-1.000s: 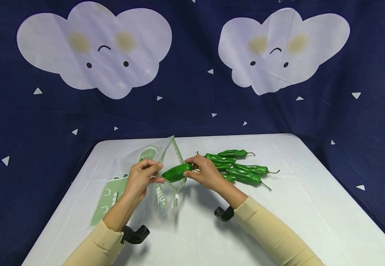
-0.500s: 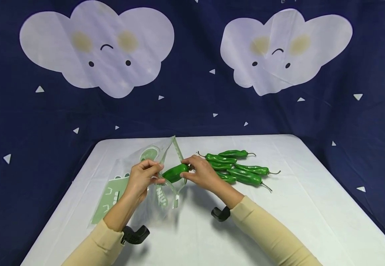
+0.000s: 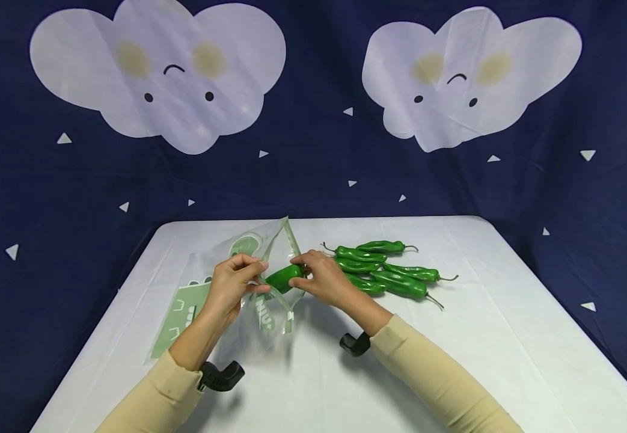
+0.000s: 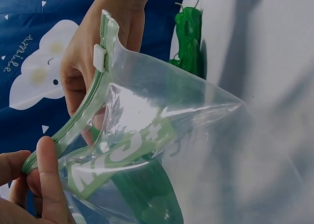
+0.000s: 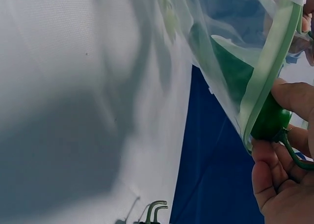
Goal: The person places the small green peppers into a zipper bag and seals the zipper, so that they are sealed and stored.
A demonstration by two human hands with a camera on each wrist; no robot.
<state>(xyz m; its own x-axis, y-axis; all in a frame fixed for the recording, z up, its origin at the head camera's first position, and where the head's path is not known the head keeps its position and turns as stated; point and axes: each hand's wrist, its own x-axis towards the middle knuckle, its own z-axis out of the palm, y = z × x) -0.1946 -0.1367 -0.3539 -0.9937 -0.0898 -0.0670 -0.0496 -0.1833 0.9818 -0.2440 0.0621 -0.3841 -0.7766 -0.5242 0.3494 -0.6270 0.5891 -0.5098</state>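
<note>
**Pepper halfway into the zip bag**

Pepper [image 3: 285,278] in hand was the green one at the bag's mouth, held above the near-middle of the white table [image 3: 481,337]. Nearest the viewer, two cream sleeves [image 3: 432,376] reached forward from the near edge, each wrist wearing a black camera mount. The left hand [image 3: 232,287] pinched the green zip edge of the clear plastic bag [image 3: 221,300] between thumb and curled fingers; the left wrist view showed that thumb [image 4: 49,180] pressed on the strip [image 4: 81,118], holding the mouth spread open. The right hand [image 3: 321,279] gripped the pepper's stem end with curled fingertips. In the right wrist view the fingers [image 5: 294,98] closed round the dark green cap [image 5: 269,121] just outside the zip strip [image 5: 267,67], while the pepper's body already lay inside the film. The white slider [image 4: 100,57] sat at one end of the strip.

Judged from this, the step in hand was loading: the pepper was partly through the opening, not yet released. The next move would call for pushing it deeper and letting go of the stem, while the left hand kept the mouth wide enough that the cap did not snag on the strip.

Farther off and to the right, a heap of green peppers [image 3: 389,273] lay on the table, just beyond the right hand, stems pointing right. Beyond the table's far edge hung a dark blue backdrop [image 3: 313,150] printed with white clouds.
</note>
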